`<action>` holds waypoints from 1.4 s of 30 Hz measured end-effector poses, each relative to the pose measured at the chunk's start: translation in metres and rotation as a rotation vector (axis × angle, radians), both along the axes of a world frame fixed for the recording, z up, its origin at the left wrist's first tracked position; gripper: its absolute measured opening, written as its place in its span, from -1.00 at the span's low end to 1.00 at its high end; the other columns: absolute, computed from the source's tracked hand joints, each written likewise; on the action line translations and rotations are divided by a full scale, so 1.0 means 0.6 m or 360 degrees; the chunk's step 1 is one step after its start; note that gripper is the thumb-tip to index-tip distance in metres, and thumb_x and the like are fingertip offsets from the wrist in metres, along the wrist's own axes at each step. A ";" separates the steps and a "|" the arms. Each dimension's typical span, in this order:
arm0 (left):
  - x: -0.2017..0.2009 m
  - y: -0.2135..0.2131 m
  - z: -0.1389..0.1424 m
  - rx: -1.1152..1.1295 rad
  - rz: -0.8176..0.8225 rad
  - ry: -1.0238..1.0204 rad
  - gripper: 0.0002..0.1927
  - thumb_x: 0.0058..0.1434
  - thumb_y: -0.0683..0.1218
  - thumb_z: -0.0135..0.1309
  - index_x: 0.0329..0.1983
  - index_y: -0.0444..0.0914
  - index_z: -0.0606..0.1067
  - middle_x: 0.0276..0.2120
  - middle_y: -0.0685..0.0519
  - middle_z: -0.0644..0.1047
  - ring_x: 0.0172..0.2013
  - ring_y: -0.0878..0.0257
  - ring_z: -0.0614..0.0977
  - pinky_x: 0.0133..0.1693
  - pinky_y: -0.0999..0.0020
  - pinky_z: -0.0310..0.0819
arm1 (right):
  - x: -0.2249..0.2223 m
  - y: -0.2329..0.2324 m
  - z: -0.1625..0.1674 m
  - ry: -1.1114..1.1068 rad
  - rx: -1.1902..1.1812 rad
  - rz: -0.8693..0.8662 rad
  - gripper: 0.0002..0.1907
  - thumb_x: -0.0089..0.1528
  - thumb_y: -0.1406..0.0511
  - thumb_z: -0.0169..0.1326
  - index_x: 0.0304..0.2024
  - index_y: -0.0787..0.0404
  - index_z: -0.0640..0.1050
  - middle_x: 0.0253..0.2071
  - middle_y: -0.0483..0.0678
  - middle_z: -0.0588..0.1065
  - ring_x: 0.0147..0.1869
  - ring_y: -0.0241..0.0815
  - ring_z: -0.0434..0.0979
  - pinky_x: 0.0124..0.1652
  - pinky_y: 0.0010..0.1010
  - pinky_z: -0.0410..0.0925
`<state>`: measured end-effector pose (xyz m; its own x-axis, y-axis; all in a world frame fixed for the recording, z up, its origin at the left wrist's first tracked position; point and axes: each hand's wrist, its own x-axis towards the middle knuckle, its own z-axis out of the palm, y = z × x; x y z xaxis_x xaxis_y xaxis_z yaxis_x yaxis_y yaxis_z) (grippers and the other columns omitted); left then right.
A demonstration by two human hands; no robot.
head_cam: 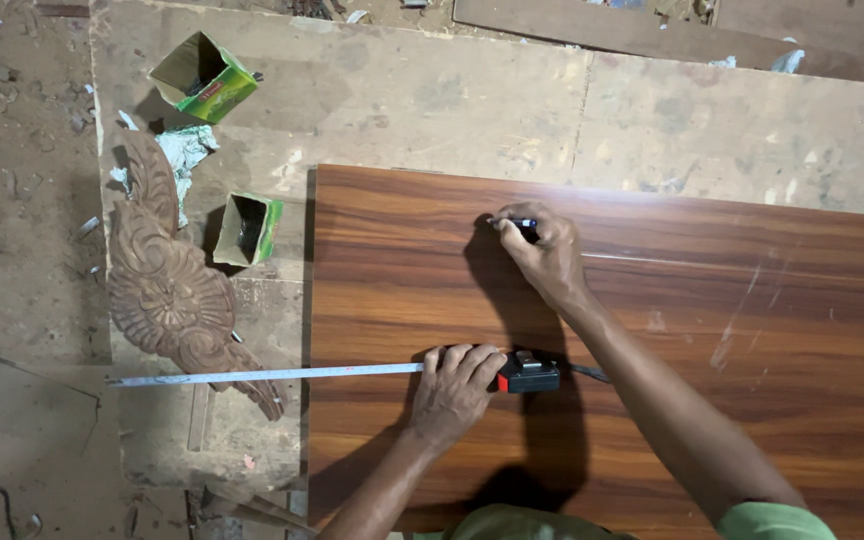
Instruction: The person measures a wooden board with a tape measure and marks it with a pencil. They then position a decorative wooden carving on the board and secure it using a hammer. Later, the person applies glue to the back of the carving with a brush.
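Tape measure (527,374) stretched leftward across a wood-grain board (652,350).

Its blade (262,375) runs level from the black-and-red case, out past the board's left edge and over a carved wooden ornament (167,285) on the workbench (432,100). Left hand (457,385) lies palm down, fingers curled over the blade beside the case, pressing it to the board. Right hand (547,250), arm reaching forward, pinches a dark marker (514,224) whose tip points left onto the board. Two green cartons (249,228) stand near the ornament.
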<state>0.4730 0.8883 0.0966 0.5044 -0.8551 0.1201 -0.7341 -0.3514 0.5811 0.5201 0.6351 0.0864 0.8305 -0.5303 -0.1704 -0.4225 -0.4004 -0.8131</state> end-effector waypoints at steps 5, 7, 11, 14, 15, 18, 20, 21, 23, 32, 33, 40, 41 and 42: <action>0.000 0.000 -0.001 0.0054 -0.0037 0.0016 -0.38 0.06 -0.11 0.30 0.22 -0.12 0.40 0.13 0.14 0.46 0.08 0.14 0.46 0.09 -0.05 0.26 | 0.003 -0.001 0.000 -0.0132 -0.0124 0.0189 -0.86 0.28 0.34 0.12 -0.19 0.26 0.65 -0.17 0.06 0.66 -0.26 -0.18 0.66 -0.36 -0.38 0.51; 0.000 0.000 -0.002 0.0041 -0.0027 0.0007 -0.38 0.07 -0.10 0.30 0.23 -0.12 0.39 0.14 0.14 0.45 0.08 0.14 0.46 0.10 -0.05 0.26 | 0.002 -0.002 0.001 -0.0262 -0.0153 0.0254 -0.86 0.29 0.35 0.13 -0.18 0.27 0.65 -0.16 0.07 0.65 -0.17 -0.19 0.67 -0.26 -0.38 0.55; 0.001 0.000 0.000 -0.0009 -0.0013 0.0013 -0.38 0.09 -0.08 0.30 0.23 -0.13 0.38 0.14 0.13 0.45 0.08 0.14 0.46 0.10 -0.06 0.27 | 0.002 -0.002 0.008 -0.0174 -0.0017 0.0092 -0.82 0.28 0.32 0.12 -0.15 0.28 0.65 -0.18 0.06 0.66 -0.21 -0.17 0.67 -0.28 -0.34 0.55; 0.003 0.000 0.003 0.0009 -0.0015 -0.0026 -0.41 0.10 -0.10 0.28 0.22 -0.13 0.40 0.13 0.13 0.46 0.08 0.13 0.46 0.09 -0.05 0.27 | 0.005 -0.002 0.017 -0.0175 -0.0038 0.0175 -0.83 0.27 0.33 0.13 -0.16 0.29 0.66 -0.18 0.08 0.66 -0.19 -0.15 0.68 -0.25 -0.37 0.56; 0.004 -0.001 0.003 0.0013 -0.0008 -0.0054 -0.41 0.10 -0.10 0.27 0.22 -0.13 0.40 0.12 0.13 0.46 0.07 0.13 0.46 0.09 -0.04 0.27 | 0.006 -0.003 0.020 -0.0217 -0.0083 0.0253 -0.83 0.26 0.34 0.14 -0.16 0.29 0.66 -0.17 0.09 0.66 -0.16 -0.15 0.68 -0.22 -0.39 0.56; 0.006 -0.002 0.004 -0.0072 0.0034 -0.0016 -0.47 0.12 -0.09 0.25 0.18 -0.12 0.42 0.13 0.14 0.47 0.08 0.14 0.47 0.11 -0.04 0.27 | 0.008 -0.001 0.026 -0.0158 0.0010 0.0130 -0.82 0.28 0.33 0.11 -0.13 0.28 0.65 -0.15 0.07 0.65 -0.21 -0.18 0.69 -0.29 -0.44 0.55; 0.005 -0.002 0.005 -0.0051 0.0026 -0.0023 -0.46 0.10 -0.11 0.24 0.18 -0.13 0.43 0.12 0.14 0.48 0.07 0.14 0.48 0.10 -0.03 0.28 | 0.009 0.000 0.027 -0.0111 0.0055 0.0061 -0.81 0.27 0.33 0.12 -0.14 0.32 0.65 -0.21 0.08 0.66 -0.25 -0.15 0.65 -0.31 -0.42 0.49; 0.005 -0.002 0.005 -0.0035 0.0021 -0.0019 -0.46 0.09 -0.12 0.23 0.18 -0.13 0.43 0.11 0.14 0.48 0.07 0.15 0.48 0.10 -0.02 0.28 | 0.009 0.001 0.027 -0.0079 0.0083 0.0026 -0.80 0.26 0.33 0.13 -0.14 0.33 0.66 -0.23 0.08 0.67 -0.27 -0.14 0.64 -0.32 -0.40 0.47; 0.005 0.000 0.008 -0.0037 0.0009 0.0007 -0.45 0.08 -0.12 0.24 0.17 -0.14 0.42 0.11 0.13 0.48 0.07 0.13 0.48 0.10 -0.02 0.27 | 0.011 -0.002 0.027 -0.0167 -0.0002 0.0195 -0.80 0.27 0.33 0.15 -0.15 0.35 0.65 -0.21 0.08 0.67 -0.18 -0.18 0.66 -0.20 -0.42 0.49; 0.007 -0.019 0.056 -0.0064 0.0051 0.0017 -0.47 0.07 -0.11 0.23 0.15 -0.17 0.45 0.09 0.05 0.50 0.05 0.10 0.49 0.11 -0.06 0.22 | -0.188 0.011 0.148 -0.0014 -0.0272 0.0477 -0.71 0.32 0.23 0.11 0.05 0.18 0.63 -0.25 0.07 0.57 -0.20 0.00 0.58 -0.21 -0.24 0.39; -0.006 -0.022 0.067 -0.0070 0.0085 0.0053 -0.47 0.06 -0.09 0.23 0.14 -0.18 0.45 0.08 0.03 0.50 0.04 0.09 0.49 0.11 -0.08 0.21 | -0.237 0.023 0.169 -0.0442 -0.0247 0.0740 -0.60 0.27 0.25 0.15 0.14 0.25 0.54 -0.07 0.08 0.58 -0.01 0.05 0.61 -0.07 -0.22 0.43; -0.081 -0.004 0.136 0.0150 0.0019 -0.0064 -0.44 0.27 0.09 0.20 0.26 -0.22 0.39 0.12 0.01 0.49 0.19 0.11 0.47 0.32 -0.13 0.12 | -0.349 0.106 0.172 0.0010 -0.0463 0.0512 -0.57 0.11 0.27 0.30 0.04 0.15 0.58 -0.21 0.06 0.55 -0.14 0.10 0.59 -0.17 -0.14 0.44; -0.085 0.000 0.139 0.0169 -0.0010 -0.0160 -0.38 0.24 0.11 0.20 0.28 -0.25 0.37 0.14 -0.02 0.48 0.21 0.10 0.46 0.36 -0.18 0.07 | -0.357 0.114 0.169 -0.0012 -0.0480 0.0472 -0.56 0.11 0.28 0.30 0.05 0.17 0.57 -0.18 0.07 0.55 -0.11 0.10 0.60 -0.15 -0.15 0.44; -0.091 0.004 0.143 0.0158 -0.0001 -0.0194 -0.37 0.24 0.11 0.19 0.30 -0.23 0.37 0.17 -0.01 0.47 0.25 0.10 0.44 0.39 -0.17 0.05 | -0.366 0.120 0.166 -0.0017 -0.0498 0.0420 -0.55 0.11 0.28 0.30 0.05 0.19 0.57 -0.16 0.07 0.56 -0.08 0.09 0.60 -0.13 -0.15 0.44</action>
